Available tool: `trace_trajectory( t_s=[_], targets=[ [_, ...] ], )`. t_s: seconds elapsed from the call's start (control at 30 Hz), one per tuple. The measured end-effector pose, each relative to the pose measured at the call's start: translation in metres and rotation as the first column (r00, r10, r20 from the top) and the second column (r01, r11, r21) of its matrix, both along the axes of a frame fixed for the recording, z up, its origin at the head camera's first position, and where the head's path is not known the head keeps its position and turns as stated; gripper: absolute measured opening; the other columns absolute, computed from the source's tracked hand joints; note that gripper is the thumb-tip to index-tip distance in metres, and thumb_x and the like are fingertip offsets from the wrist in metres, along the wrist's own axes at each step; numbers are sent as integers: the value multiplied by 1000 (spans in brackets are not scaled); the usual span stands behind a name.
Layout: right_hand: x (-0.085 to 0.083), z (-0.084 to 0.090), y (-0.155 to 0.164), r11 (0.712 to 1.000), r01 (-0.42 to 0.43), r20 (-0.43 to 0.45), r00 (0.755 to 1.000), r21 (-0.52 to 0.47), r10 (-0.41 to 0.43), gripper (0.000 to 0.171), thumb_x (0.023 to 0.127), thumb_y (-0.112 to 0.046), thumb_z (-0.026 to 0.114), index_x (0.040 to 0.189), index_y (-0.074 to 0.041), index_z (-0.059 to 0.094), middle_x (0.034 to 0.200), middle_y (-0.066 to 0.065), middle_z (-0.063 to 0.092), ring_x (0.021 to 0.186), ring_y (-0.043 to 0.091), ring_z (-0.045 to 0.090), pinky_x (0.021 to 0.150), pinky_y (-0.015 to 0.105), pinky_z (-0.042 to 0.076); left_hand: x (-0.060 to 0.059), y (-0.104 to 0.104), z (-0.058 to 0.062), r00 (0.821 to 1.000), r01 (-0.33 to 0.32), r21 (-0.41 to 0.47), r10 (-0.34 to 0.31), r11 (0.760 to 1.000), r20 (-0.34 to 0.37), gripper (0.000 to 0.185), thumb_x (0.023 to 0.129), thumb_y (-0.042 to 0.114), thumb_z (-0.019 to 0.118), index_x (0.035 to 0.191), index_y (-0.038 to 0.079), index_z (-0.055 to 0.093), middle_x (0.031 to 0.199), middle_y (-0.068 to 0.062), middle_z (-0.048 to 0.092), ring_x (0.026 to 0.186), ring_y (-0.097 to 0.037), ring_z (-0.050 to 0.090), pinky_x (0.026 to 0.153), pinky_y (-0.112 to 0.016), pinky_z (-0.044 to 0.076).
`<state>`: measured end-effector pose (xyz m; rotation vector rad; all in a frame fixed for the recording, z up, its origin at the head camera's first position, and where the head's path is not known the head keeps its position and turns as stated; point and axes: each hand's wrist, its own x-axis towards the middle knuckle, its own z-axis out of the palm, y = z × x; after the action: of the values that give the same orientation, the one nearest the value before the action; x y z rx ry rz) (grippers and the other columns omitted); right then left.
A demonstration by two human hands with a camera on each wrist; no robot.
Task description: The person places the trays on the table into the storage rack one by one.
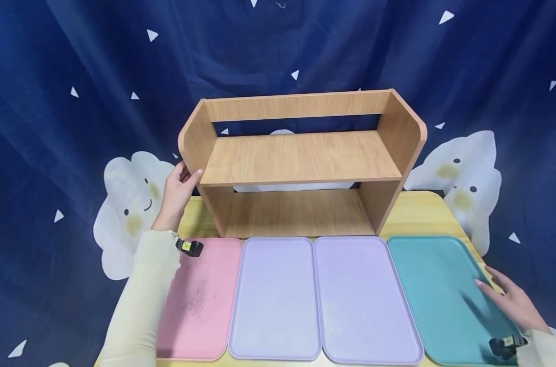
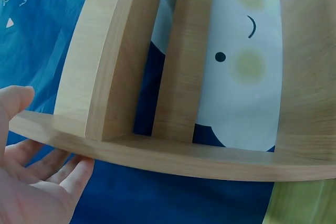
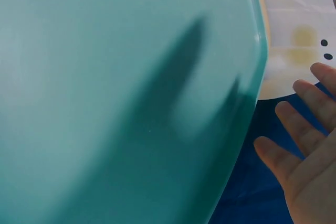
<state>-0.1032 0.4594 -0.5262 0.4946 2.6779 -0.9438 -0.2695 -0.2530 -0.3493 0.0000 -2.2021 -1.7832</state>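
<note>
A two-tier wooden desktop shelf (image 1: 300,155) stands at the back of the table. My left hand (image 1: 177,193) is at its left side panel (image 2: 184,163), thumb on the inner side of the panel's edge and the other fingers against the outer face, as the left wrist view shows. Over the right edge of the teal tray (image 1: 443,290) hovers my right hand (image 1: 511,298), its fingers spread and holding nothing. Its shadow falls on the tray.
In front of the shelf lie a pink tray (image 1: 209,300), a lavender tray (image 1: 275,298) and a second lavender tray (image 1: 367,298), side by side with the teal one on the yellow wooden table (image 1: 420,209). Behind hangs a dark blue curtain (image 1: 278,51) with clouds and triangles.
</note>
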Motion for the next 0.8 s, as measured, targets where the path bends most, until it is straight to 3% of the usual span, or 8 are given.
trace_trajectory(
  t_s=[0.27,0.4,0.57,0.8],
  targets=[
    [1,-11,4,998,65,19,998,-8,-64,98,92,-57,44,142,13,-2,139,45,8,121,63,19,87,69,31,-3,0,-1,993,-105,50,107,993,-42,45,90,8,59,132,-4,49,129,-23,54,114,-21,54,98,-31,42],
    [1,-13,6,995,103,23,994,-19,-102,100,91,-57,46,142,13,-3,141,44,7,124,62,16,89,68,30,-3,-4,-1,994,-99,73,102,992,-28,45,89,8,61,132,-2,51,130,-23,54,114,-22,55,97,-31,43],
    [7,-13,8,985,167,98,982,-49,-161,101,90,-58,47,142,12,-5,141,44,7,125,60,17,91,67,32,-2,-5,-2,995,-92,79,94,993,-16,45,89,10,61,132,-1,51,131,-23,53,115,-24,55,95,-31,44],
    [18,-23,24,988,138,235,965,-63,-120,107,89,-64,42,139,16,-8,139,45,5,122,61,17,90,65,33,-6,-4,-4,996,-85,76,88,993,-32,43,89,10,63,130,-2,54,127,-23,55,105,-15,59,91,-26,47]
  ],
)
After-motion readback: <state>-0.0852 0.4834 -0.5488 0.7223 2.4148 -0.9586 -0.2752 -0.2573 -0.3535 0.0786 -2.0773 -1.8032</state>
